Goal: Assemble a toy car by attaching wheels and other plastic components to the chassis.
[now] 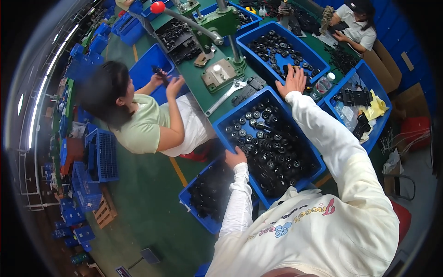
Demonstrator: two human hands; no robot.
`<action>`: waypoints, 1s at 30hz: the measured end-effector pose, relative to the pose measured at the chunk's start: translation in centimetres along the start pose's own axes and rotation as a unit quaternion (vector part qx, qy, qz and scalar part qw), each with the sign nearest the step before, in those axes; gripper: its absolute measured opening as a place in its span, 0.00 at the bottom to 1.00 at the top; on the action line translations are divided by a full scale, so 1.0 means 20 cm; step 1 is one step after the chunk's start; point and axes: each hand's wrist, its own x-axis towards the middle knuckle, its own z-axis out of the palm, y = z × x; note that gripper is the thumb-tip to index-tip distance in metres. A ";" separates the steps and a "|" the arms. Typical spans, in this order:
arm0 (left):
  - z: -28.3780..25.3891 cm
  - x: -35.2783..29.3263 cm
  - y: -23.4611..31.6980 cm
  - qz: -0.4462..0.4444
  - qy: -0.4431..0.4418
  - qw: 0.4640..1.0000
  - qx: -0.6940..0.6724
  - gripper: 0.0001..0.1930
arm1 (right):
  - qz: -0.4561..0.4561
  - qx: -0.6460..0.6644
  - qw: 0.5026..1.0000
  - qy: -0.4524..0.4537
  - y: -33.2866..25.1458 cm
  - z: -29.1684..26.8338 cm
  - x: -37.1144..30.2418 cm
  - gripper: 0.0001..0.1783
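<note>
Gripping the near rim of the blue bin [220, 121] of black round parts [272, 147] with closed left hand [235, 158], the person's right hand [292, 81], fingers spread and empty, reaches over a second full bin [244, 39] beyond it, so both bins appear barely worked through.

The floor [152, 203] is dark green with a yellow line [177, 171] painted across it. A long green workbench [196, 76] runs through the middle of the room, and a green lever press [221, 23] with a red knob stands on it. Many blue plastic crates [99, 157] are stacked along the left side, near a small wooden pallet [105, 211]. Long ceiling lamps [39, 99] shine at the far left edge. On the right there is a blue wall [392, 32] and some brown cardboard boxes [392, 62].
</note>
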 end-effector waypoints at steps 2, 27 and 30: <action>0.00 0.00 -0.02 0.008 0.013 1.000 -0.007 0.16 | -0.059 0.196 0.979 -0.008 -0.22 -0.22 -0.10 0.37; -0.01 -0.01 -0.06 -0.021 0.023 0.999 0.024 0.17 | -0.371 0.690 0.318 -0.534 -0.60 -1.92 -0.28 0.14; 0.03 0.00 -0.07 -0.014 0.014 1.000 0.024 0.18 | -0.390 0.697 0.321 -0.509 -0.63 -1.95 -0.30 0.13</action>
